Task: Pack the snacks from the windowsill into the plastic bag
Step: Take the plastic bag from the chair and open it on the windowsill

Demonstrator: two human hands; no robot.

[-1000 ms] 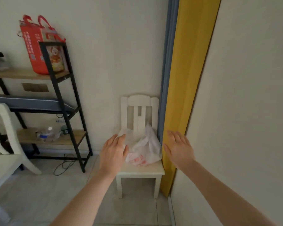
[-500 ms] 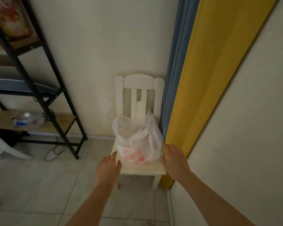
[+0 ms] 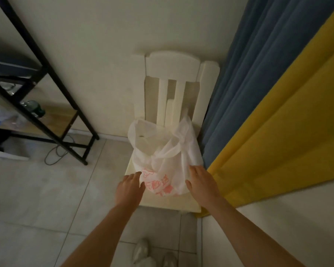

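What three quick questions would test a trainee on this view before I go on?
1. True or false: the bag sits on the chair seat.
2. What hangs just right of the chair? A. a towel B. curtains C. a coat
3. Is the left hand or the right hand gripping the bag?

Key: 1. True. 2. B, blue and yellow curtains. 3. Neither; both reach to its sides with fingers straight, holding nothing.
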